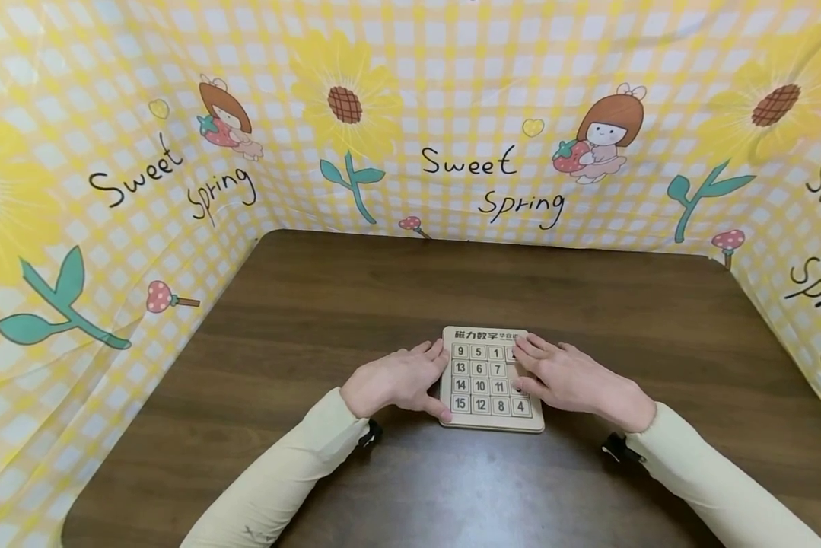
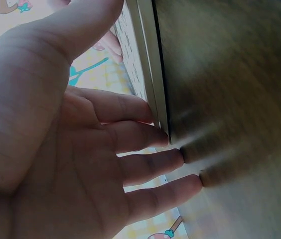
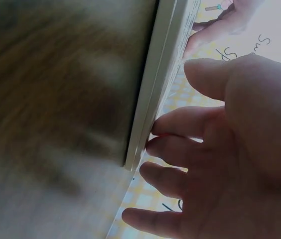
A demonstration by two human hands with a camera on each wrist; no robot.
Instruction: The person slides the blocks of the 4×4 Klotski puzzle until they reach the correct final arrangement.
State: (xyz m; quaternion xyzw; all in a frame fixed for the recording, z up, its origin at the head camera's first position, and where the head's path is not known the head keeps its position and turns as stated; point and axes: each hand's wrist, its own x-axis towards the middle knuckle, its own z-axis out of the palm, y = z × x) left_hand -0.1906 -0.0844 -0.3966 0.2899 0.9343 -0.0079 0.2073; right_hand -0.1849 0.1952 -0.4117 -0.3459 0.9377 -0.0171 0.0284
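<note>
A pale wooden number slide puzzle (image 1: 492, 424) lies flat on the table, its square tiles (image 1: 480, 387) in a grid below a line of printed characters. Along its left edge rests my left hand (image 1: 406, 379), thumb at the lower corner and fingers spread. In the left wrist view the forefinger and middle finger (image 2: 138, 137) meet the board's side, while the other fingertips reach the tabletop. My right hand (image 1: 564, 374) lies over the right side, fingers extended across the right-hand column. It partly hides the top and third tiles there; a bare slot shows beside the 7.
The dark brown wooden table (image 1: 355, 297) has rounded far corners. A yellow checked cloth (image 1: 465, 91) with flowers and cartoon figures hangs behind it and along both sides. Black straps (image 1: 370, 434) show at both cream-sleeved wrists.
</note>
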